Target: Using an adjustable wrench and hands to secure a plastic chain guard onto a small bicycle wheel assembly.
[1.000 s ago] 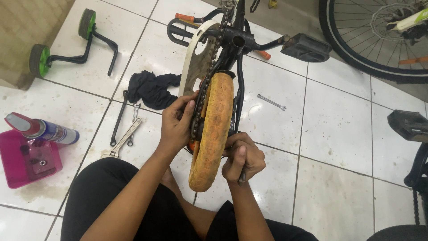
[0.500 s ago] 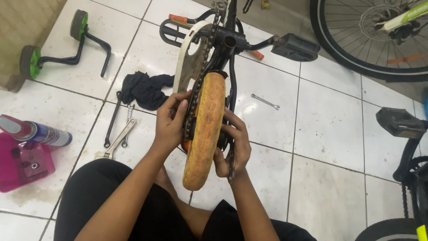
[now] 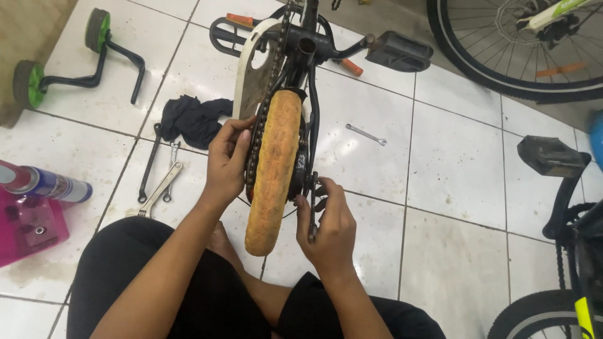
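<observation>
- My left hand (image 3: 227,164) is curled around the chain (image 3: 262,129) side of the small bike's rear wheel (image 3: 273,172), fingers touching the chain.
- My right hand (image 3: 328,226) is closed on a slim dark tool (image 3: 312,207) at the axle (can't tell which tool).
- The wheel, with its dirty yellow tyre, sits in the upturned black frame (image 3: 313,94) between my knees.
- On the tiles to the left: wrenches (image 3: 157,182), a black rag (image 3: 191,119), a spray can (image 3: 47,183), training wheels (image 3: 66,53).
</observation>
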